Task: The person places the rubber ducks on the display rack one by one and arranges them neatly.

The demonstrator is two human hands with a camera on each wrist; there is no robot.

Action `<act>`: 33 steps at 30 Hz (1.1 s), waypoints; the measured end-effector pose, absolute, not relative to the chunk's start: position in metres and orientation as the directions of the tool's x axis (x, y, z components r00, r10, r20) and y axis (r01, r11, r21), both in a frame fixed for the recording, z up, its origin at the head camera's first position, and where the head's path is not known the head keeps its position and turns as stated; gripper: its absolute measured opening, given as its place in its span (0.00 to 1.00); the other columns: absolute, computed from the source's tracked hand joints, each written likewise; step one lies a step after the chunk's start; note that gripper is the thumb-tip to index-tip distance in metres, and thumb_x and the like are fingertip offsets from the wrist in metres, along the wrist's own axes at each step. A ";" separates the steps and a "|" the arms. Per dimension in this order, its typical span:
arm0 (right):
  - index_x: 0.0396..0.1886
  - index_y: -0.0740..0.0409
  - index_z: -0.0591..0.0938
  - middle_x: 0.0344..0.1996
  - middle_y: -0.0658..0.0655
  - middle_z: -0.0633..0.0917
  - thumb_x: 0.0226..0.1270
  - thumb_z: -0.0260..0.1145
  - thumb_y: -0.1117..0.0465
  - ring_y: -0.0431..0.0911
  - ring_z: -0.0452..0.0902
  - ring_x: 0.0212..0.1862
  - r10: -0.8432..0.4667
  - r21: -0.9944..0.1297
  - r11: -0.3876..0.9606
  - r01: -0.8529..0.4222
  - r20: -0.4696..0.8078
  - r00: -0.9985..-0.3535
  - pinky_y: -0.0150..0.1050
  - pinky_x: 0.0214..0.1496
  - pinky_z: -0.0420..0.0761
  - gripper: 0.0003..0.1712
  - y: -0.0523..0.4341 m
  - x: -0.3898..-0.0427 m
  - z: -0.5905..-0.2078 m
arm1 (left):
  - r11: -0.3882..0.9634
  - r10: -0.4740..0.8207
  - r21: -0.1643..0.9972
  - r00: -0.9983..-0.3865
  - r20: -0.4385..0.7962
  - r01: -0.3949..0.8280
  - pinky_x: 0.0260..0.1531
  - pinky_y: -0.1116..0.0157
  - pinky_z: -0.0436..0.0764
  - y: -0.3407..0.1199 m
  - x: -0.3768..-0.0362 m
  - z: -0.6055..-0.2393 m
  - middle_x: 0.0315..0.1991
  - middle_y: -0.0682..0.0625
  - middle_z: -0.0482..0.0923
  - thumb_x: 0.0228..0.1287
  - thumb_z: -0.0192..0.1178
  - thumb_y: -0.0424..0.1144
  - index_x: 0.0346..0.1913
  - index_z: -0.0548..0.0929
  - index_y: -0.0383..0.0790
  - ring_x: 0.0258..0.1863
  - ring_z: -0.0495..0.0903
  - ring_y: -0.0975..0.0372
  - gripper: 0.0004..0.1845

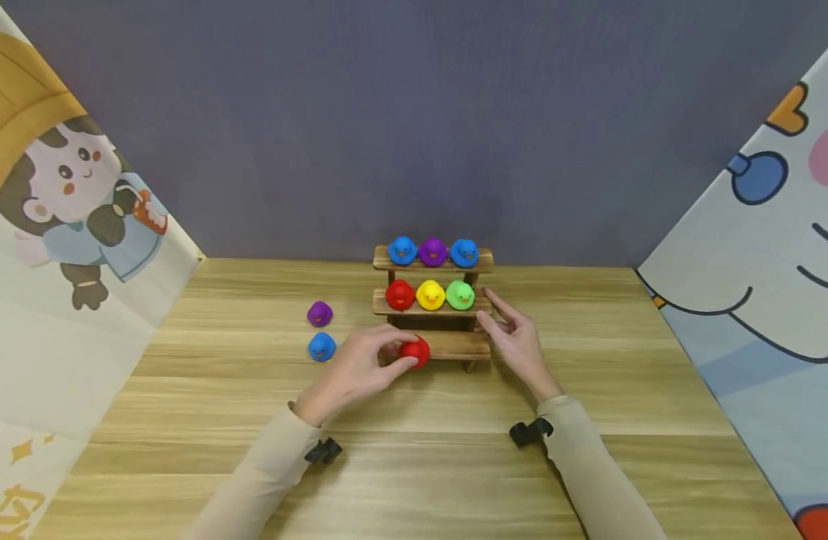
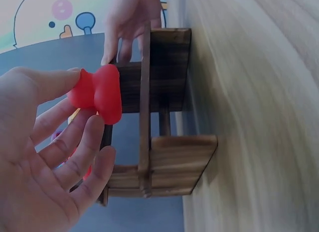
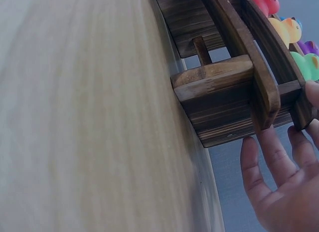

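Note:
A three-step wooden rack (image 1: 454, 346) stands on the table. Its top step holds a blue, a purple (image 1: 432, 252) and another blue duck; the middle step holds a red (image 1: 400, 295), a yellow (image 1: 430, 295) and a green duck (image 1: 460, 295). My left hand (image 1: 360, 369) pinches a red duck (image 1: 415, 351) (image 2: 97, 92) at the left end of the bottom step. My right hand (image 1: 515, 339) rests with straight fingers against the rack's right side (image 3: 279, 100), its fingers (image 3: 271, 157) beside the side board.
A purple duck (image 1: 319, 313) and a blue duck (image 1: 322, 347) sit loose on the wooden table (image 1: 414, 465), left of the rack. Cartoon-printed screens flank both sides, and a grey wall stands behind.

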State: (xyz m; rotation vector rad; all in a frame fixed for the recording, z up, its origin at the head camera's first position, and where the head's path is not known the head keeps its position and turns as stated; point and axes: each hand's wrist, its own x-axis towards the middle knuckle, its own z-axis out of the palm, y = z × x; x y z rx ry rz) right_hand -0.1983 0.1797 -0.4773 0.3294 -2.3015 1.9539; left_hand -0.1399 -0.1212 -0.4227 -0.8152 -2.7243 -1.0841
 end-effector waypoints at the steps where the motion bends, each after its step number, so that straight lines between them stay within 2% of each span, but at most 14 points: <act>1: 0.80 0.54 0.72 0.79 0.59 0.72 0.80 0.67 0.57 0.45 0.93 0.43 -0.097 -0.961 0.152 -0.232 0.219 -0.971 0.28 0.17 0.65 0.32 0.180 -0.198 -0.477 | 0.605 0.442 0.612 -0.854 0.274 0.509 0.44 0.65 0.84 -0.119 -0.140 -0.423 0.43 0.60 0.88 0.70 0.73 0.45 0.56 0.90 0.50 0.38 0.83 0.67 0.15; 4: 0.79 0.53 0.72 0.79 0.58 0.72 0.80 0.68 0.56 0.46 0.93 0.44 -0.096 -0.962 0.152 -0.227 0.214 -0.972 0.28 0.17 0.66 0.33 0.180 -0.197 -0.476 | 0.603 0.432 0.620 -0.859 0.274 0.502 0.44 0.65 0.83 -0.114 -0.140 -0.426 0.44 0.60 0.87 0.70 0.73 0.45 0.57 0.90 0.49 0.38 0.82 0.67 0.15; 10: 0.79 0.53 0.72 0.79 0.58 0.72 0.80 0.68 0.56 0.35 0.92 0.41 -0.085 -0.967 0.146 -0.211 0.200 -0.976 0.27 0.17 0.66 0.33 0.180 -0.197 -0.474 | 0.578 0.409 0.656 -0.868 0.282 0.486 0.42 0.66 0.82 -0.102 -0.144 -0.431 0.46 0.58 0.87 0.71 0.71 0.43 0.59 0.90 0.48 0.37 0.80 0.68 0.15; 18: 0.79 0.56 0.72 0.78 0.61 0.72 0.79 0.68 0.57 0.36 0.92 0.40 -0.089 -0.966 0.138 -0.220 0.210 -0.974 0.26 0.18 0.69 0.33 0.179 -0.196 -0.473 | 0.578 0.391 0.668 -0.878 0.276 0.468 0.41 0.68 0.81 -0.088 -0.146 -0.436 0.47 0.56 0.88 0.70 0.72 0.43 0.57 0.90 0.47 0.36 0.81 0.68 0.16; 24: 0.79 0.55 0.72 0.78 0.61 0.73 0.79 0.68 0.56 0.35 0.92 0.40 -0.085 -0.966 0.143 -0.216 0.206 -0.975 0.26 0.21 0.72 0.33 0.180 -0.197 -0.475 | 0.597 0.368 0.670 -0.892 0.261 0.442 0.44 0.65 0.83 -0.080 -0.148 -0.436 0.46 0.57 0.89 0.70 0.72 0.46 0.58 0.90 0.49 0.38 0.83 0.67 0.17; 29: 0.80 0.57 0.71 0.78 0.61 0.72 0.80 0.67 0.56 0.35 0.92 0.41 -0.093 -0.966 0.139 -0.218 0.206 -0.974 0.25 0.35 0.85 0.34 0.180 -0.198 -0.475 | 0.599 0.338 0.693 -0.911 0.235 0.401 0.44 0.64 0.84 -0.073 -0.150 -0.436 0.47 0.57 0.91 0.69 0.73 0.49 0.58 0.90 0.51 0.39 0.85 0.67 0.17; 33: 0.80 0.60 0.70 0.79 0.62 0.72 0.80 0.67 0.57 0.34 0.92 0.40 -0.097 -0.967 0.128 -0.219 0.208 -0.973 0.27 0.41 0.88 0.34 0.179 -0.197 -0.474 | 0.574 0.327 0.718 -0.914 0.241 0.394 0.41 0.66 0.84 -0.068 -0.151 -0.437 0.46 0.55 0.92 0.68 0.74 0.48 0.56 0.91 0.50 0.37 0.85 0.67 0.16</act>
